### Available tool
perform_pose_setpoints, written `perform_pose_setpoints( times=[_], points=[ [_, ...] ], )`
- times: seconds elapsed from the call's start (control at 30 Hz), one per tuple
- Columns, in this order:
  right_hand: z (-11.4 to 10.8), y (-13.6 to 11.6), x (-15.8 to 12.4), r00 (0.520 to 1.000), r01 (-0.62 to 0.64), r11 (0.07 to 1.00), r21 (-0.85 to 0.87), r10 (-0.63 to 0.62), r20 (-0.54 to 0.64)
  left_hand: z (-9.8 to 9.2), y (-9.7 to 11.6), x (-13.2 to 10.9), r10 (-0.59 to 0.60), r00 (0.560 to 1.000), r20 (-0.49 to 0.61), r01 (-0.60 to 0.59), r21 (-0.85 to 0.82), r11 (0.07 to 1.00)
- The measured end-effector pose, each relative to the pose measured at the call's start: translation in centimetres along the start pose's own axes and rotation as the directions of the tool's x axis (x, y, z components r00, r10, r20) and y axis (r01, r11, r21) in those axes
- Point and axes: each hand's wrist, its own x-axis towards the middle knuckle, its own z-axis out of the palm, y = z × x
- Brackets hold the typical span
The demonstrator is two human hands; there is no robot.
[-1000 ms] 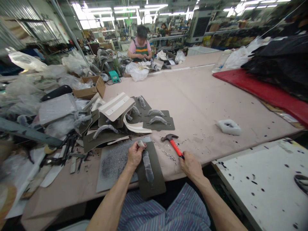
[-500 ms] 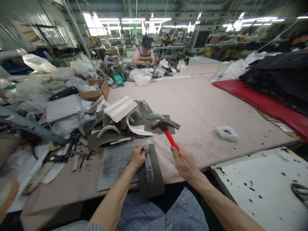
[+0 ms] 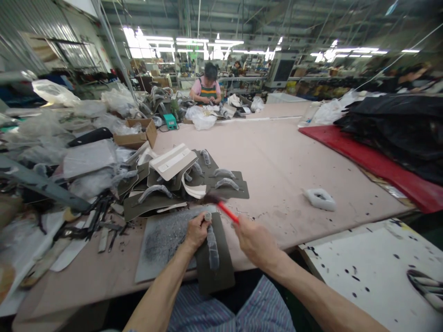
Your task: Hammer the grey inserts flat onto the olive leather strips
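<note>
An open cardboard box (image 3: 134,136) sits among crinkled plastic bags (image 3: 55,92), its contents hidden. The left hand (image 3: 195,231) pinches a small metal punch (image 3: 208,216) upright on a flat olive panel (image 3: 218,276) overlapping a speckled grey mat (image 3: 162,240). The right hand (image 3: 254,240) is clenched round a red-handled hammer (image 3: 228,213), its blurred head just above the punch. A lumpy white holder (image 3: 320,199) lies well apart

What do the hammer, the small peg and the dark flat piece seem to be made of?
Hammer: dark head, likely metal though blurred; glossy red handle, perhaps plastic or paint.
Small peg: pale grey sheen, probably metal.
Dark flat piece: matte olive-grey sheet, leather or stiff board; unclear which.
</note>
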Motion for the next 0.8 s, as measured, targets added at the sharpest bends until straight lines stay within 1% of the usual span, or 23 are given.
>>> perform_pose_setpoints(
  times=[0.03,0.07,0.1,0.17,0.23,0.3,0.33,0.37,0.4,0.43,0.47,0.5,0.53,0.57,0.6,0.63,0.67,0.7,0.73,0.77,0.8],
  points=[
    [0.9,0.9,-0.5,0.990,-0.014,0.997,-0.071,0.024,0.143,0.0,0.0,0.0,-0.002,1.000,0.004,0.002,0.005,1.000],
    [1.6,1.9,-0.9,0.964,-0.027,0.992,-0.123,0.059,0.260,0.0,0.0,0.0,-0.006,1.000,0.006,0.005,0.010,1.000],
    [2.1,3.0,-1.2,0.937,-0.055,0.987,-0.154,0.104,0.334,0.0,0.0,-0.1,-0.008,1.000,0.006,0.008,0.012,1.000],
    [2.4,5.3,-1.3,0.896,-0.125,0.980,-0.154,0.178,0.407,0.0,0.0,-0.1,-0.011,1.000,0.002,0.011,0.004,1.000],
    [2.6,7.7,-1.3,0.852,-0.215,0.962,-0.168,0.268,0.449,0.0,-0.1,-0.2,-0.018,1.000,-0.001,0.018,-0.003,1.000],
    [3.0,9.9,-1.3,0.814,-0.286,0.927,-0.241,0.368,0.450,0.0,-0.2,-0.2,-0.021,1.000,0.009,0.022,-0.014,1.000],
    [3.3,10.7,-1.3,0.807,-0.306,0.907,-0.288,0.408,0.427,0.0,-0.2,-0.2,-0.023,1.000,0.014,0.024,-0.018,1.000],
    [3.6,11.2,-1.4,0.815,-0.310,0.893,-0.327,0.426,0.392,0.0,-0.3,-0.2,-0.024,1.000,0.017,0.024,-0.024,0.999],
    [3.9,11.3,-1.4,0.833,-0.305,0.884,-0.353,0.427,0.351,-0.1,-0.3,-0.2,-0.023,1.000,0.017,0.024,-0.034,0.999],
    [4.2,10.9,-1.4,0.863,-0.283,0.887,-0.366,0.402,0.306,-0.1,-0.3,-0.2,-0.022,1.000,0.014,0.023,-0.047,0.999],
    [4.5,10.1,-1.4,0.903,-0.235,0.901,-0.364,0.341,0.261,-0.2,-0.2,-0.2,-0.021,1.000,0.011,0.022,-0.062,0.998],
    [4.8,8.9,-1.3,0.943,-0.148,0.926,-0.348,0.238,0.232,-0.2,-0.1,-0.2,-0.022,1.000,0.006,0.022,-0.076,0.997],
    [5.1,7.4,-1.2,0.968,-0.022,0.949,-0.316,0.099,0.231,-0.2,0.0,-0.2,-0.021,1.000,0.001,0.021,-0.091,0.996],
    [5.5,5.8,-1.1,0.963,0.137,0.954,-0.267,-0.065,0.260,-0.2,0.1,-0.2,-0.022,1.000,-0.002,0.021,-0.106,0.994],
    [5.9,4.1,-1.0,0.921,0.301,0.931,-0.205,-0.228,0.316,-0.2,0.2,-0.1,-0.029,1.000,-0.003,0.028,-0.123,0.992],
    [6.3,2.5,-1.0,0.852,0.439,0.887,-0.145,-0.359,0.381,-0.1,0.2,0.1,-0.047,0.999,-0.005,0.046,-0.148,0.988],
    [6.8,1.1,-1.0,0.779,0.532,0.841,-0.101,-0.438,0.449,-0.1,0.3,0.3,-0.084,0.996,-0.015,0.079,-0.192,0.978],
    [7.3,-0.1,-1.0,0.718,0.589,0.804,-0.080,-0.476,0.507,-0.1,0.3,0.6,-0.144,0.989,-0.046,0.127,-0.264,0.956],
    [7.8,-1.0,-1.1,0.684,0.619,0.780,-0.087,-0.482,0.547,-0.1,0.3,1.0,-0.227,0.969,-0.098,0.178,-0.364,0.914],
    [8.2,-1.6,-1.1,0.680,0.626,0.771,-0.118,-0.465,0.566,-0.3,0.4,1.4,-0.322,0.934,-0.157,0.213,-0.478,0.852],
    [8.4,-2.0,-1.1,0.706,0.608,0.776,-0.170,-0.429,0.563,-0.7,0.6,1.9,-0.409,0.889,-0.208,0.221,-0.587,0.779]
  ],
)
